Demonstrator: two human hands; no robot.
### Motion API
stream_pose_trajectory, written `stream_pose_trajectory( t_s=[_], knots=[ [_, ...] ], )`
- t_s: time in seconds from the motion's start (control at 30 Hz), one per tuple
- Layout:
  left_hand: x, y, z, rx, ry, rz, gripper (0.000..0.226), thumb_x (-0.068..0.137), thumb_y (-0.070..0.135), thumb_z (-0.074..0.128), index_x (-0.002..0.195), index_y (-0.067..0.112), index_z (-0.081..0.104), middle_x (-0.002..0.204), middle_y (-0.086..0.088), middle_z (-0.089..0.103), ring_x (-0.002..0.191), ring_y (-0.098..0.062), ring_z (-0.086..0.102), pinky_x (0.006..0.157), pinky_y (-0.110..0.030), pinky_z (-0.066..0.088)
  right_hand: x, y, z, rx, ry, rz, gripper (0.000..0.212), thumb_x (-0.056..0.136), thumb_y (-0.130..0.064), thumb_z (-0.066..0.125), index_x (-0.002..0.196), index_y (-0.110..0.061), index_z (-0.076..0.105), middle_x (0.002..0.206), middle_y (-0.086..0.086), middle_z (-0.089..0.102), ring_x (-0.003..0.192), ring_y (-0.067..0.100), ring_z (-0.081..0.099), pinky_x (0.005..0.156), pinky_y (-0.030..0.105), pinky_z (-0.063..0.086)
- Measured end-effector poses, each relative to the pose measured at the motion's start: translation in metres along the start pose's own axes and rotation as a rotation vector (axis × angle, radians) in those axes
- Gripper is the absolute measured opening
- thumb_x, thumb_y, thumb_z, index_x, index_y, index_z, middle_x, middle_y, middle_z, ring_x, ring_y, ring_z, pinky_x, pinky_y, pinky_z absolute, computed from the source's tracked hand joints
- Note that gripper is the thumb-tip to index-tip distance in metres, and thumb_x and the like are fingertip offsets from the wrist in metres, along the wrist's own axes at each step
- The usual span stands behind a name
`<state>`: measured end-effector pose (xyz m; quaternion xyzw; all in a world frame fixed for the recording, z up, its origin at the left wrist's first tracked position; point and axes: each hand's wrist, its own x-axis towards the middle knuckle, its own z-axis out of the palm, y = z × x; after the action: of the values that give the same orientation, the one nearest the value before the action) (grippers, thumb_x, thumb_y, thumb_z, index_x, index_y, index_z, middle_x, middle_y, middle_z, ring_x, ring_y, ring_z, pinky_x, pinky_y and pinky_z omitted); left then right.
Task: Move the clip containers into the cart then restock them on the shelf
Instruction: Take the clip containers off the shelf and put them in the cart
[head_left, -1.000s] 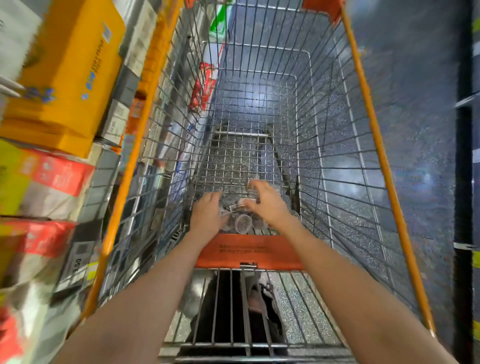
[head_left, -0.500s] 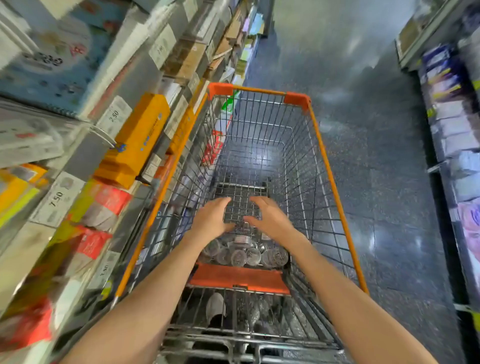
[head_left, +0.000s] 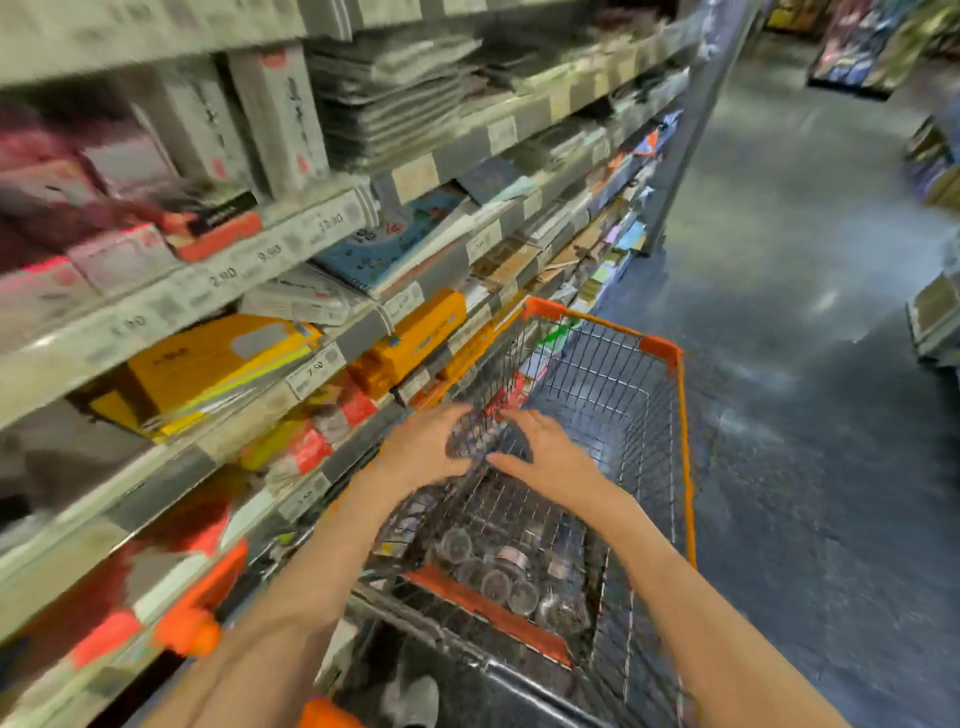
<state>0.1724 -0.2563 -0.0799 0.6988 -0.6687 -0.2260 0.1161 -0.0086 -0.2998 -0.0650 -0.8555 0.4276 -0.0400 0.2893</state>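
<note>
Clip containers (head_left: 480, 439) held between both hands (head_left: 423, 447) above the cart (head_left: 660, 348).

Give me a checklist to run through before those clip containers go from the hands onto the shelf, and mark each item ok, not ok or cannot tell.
1. Containers held between both hands: ok. The left hand and right hand cup a cluster of clip containers above the cart.
2. Grip secure, nothing slipping: cannot tell; the cluster is blurred by motion.
3. How many are in the hands: cannot tell.
4. Stock left to move: ok. More round containers lie at the near end of the cart basket.
5. Cart close to the shelf: ok; it stands right alongside on the left.
6. Free slot for them on the shelf: cannot tell; none is plainly visible.
</note>
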Motion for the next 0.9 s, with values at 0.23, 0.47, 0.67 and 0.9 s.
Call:
stream_pose_trajectory(
  t_s=[0.23, 0.47, 0.67, 0.9],
  knots=[
    [-0.093, 0.007, -0.073, 0.054, 0.193, -0.096, 0.085, 0.073, 0.055, 0.067, 0.142, 0.018, 0.034, 0.138, -0.007, 0.048, 0.127, -0.024, 0.043, 0.104, -0.039, 0.035, -0.024, -0.081, -0.022, -0.019, -0.034, -0.266, 0.071, 0.088, -0.049, 0.055, 0.147, -0.022, 0.027, 0.152, 0.001, 0.028, 0.139, 0.017, 0.024, 0.112, 0.032, 0.023],
    [-0.19, 0.007, -0.14, 0.139, 0.391, -0.197, 0.072, 0.078, 0.041, 0.071, 0.14, 0.021, 0.039, 0.139, -0.004, 0.045, 0.128, -0.023, 0.04, 0.104, -0.04, 0.034, -0.042, -0.175, -0.038, 0.01, -0.069, -0.516, 0.066, 0.087, -0.047, 0.059, 0.143, -0.023, 0.033, 0.144, -0.007, 0.036, 0.133, 0.011, 0.033, 0.103, 0.019, 0.027],
    [-0.258, 0.001, -0.193, 0.167, 0.527, -0.285, 0.067, 0.078, 0.04, 0.071, 0.137, 0.027, 0.042, 0.14, 0.003, 0.042, 0.131, -0.018, 0.035, 0.108, -0.035, 0.03, -0.052, -0.249, -0.052, -0.025, -0.064, -0.7, 0.067, 0.085, -0.053, 0.056, 0.143, -0.03, 0.032, 0.147, -0.014, 0.031, 0.136, 0.005, 0.026, 0.108, 0.024, 0.023],
    [-0.345, 0.0, -0.25, 0.256, 0.698, -0.36, 0.067, 0.076, 0.039, 0.07, 0.136, 0.029, 0.043, 0.14, 0.006, 0.041, 0.129, -0.016, 0.035, 0.107, -0.037, 0.03, -0.059, -0.341, -0.066, -0.011, -0.002, -0.902, 0.062, 0.086, -0.043, 0.061, 0.14, -0.03, 0.035, 0.145, -0.012, 0.034, 0.126, -0.004, 0.028, 0.103, 0.014, 0.021]
  ],
)
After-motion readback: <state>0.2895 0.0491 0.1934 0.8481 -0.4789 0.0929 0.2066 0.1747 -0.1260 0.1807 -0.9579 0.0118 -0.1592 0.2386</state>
